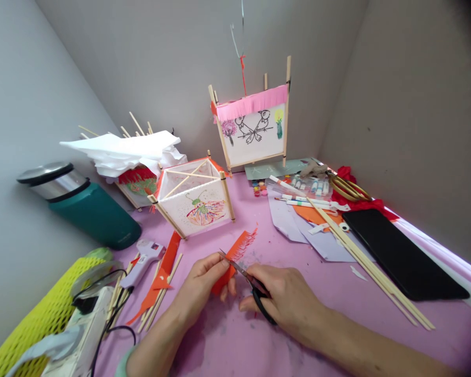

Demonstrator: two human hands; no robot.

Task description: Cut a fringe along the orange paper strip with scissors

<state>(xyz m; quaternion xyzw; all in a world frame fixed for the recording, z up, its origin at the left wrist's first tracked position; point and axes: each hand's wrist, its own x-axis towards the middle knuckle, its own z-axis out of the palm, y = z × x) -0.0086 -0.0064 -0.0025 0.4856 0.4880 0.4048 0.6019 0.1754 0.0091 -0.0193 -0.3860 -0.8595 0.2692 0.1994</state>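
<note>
My left hand pinches an orange-red paper strip over the pink table. The strip's far end is cut into a fine fringe; its near end passes under my fingers. In my right hand is a pair of black-handled scissors, their blades lying across the strip close to my left thumb. Just beyond stands a small paper lantern on a stick frame, with a coloured butterfly drawn on its front. Behind it, a second lantern with pink fringe and drawn birds hangs from a red string.
At left are a teal bottle, a glue gun, a power strip with cables and orange paper scraps. On the right lie wooden sticks, a black phone, markers and gold-handled scissors.
</note>
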